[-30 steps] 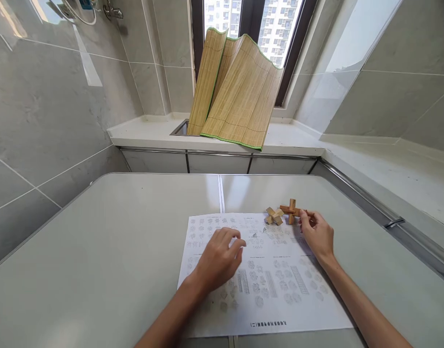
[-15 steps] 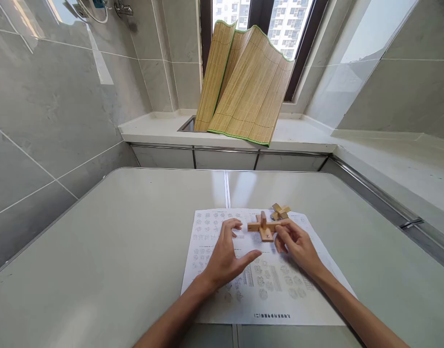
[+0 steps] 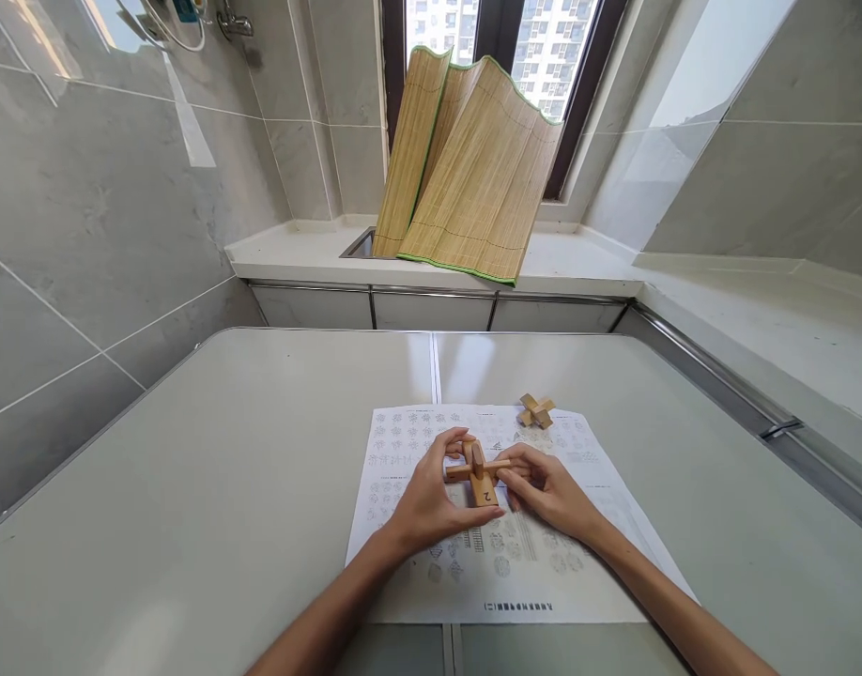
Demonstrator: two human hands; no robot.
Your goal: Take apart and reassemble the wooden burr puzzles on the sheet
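Note:
A wooden burr puzzle (image 3: 483, 486) of crossed sticks, with a dark mark like a "2" on one stick, is held between both hands over the printed sheet (image 3: 431, 601). My left hand (image 3: 431, 493) curves around its left side, thumb at the near end of the marked stick and fingers at the far end. On the other side, my right hand (image 3: 550, 493) pinches the right-hand stick between thumb and fingers. Beyond the hands, a second wooden burr puzzle (image 3: 536, 411) rests at the sheet's far edge. The sheet carries rows of small diagrams.
The sheet lies on a pale, glossy table (image 3: 192, 488) with a seam down its middle. A folded bamboo mat (image 3: 473, 178) leans against the window above a white ledge (image 3: 297, 246). Grey tiled walls (image 3: 121, 207) stand at both sides.
The puzzle has moved left and nearer, carried by my right hand, and has turned. My left hand, apart from it before, has closed on its ends. The view has shifted slightly.

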